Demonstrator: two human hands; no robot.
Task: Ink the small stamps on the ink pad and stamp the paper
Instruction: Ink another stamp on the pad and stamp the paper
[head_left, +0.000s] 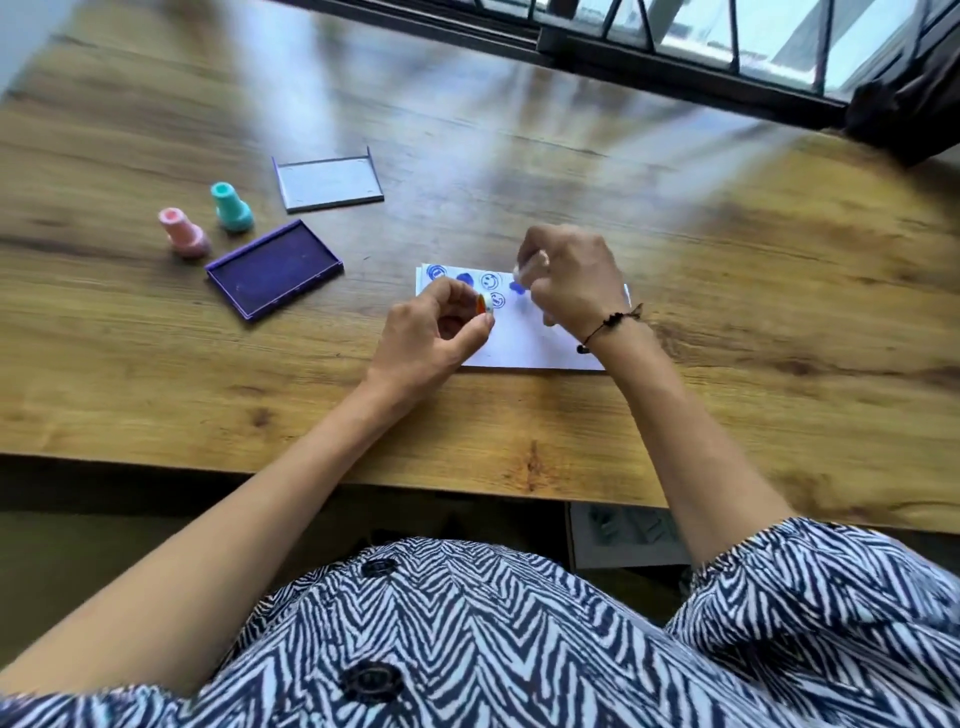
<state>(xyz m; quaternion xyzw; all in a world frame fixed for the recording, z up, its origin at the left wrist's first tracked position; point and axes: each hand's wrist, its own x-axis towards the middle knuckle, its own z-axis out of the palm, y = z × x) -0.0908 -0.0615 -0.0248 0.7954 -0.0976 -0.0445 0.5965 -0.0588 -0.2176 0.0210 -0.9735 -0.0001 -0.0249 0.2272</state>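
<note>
A white paper (519, 343) lies on the wooden table (519, 171) and carries several blue stamp prints along its top edge. My left hand (436, 332) hovers over the paper's left part, pinching a small orange stamp piece (485, 303) between thumb and fingers. My right hand (571, 280) is above the paper's upper right, fingers closed around a small whitish object that is mostly hidden. The open purple ink pad (274, 267) sits to the left. A pink stamp (183, 233) and a teal stamp (232, 207) stand upright behind it.
The ink pad's grey lid (328, 182) lies open side up behind the pad. A dark window frame (675, 57) runs along the table's far right. The table's near edge (467, 478) is close to my patterned shirt.
</note>
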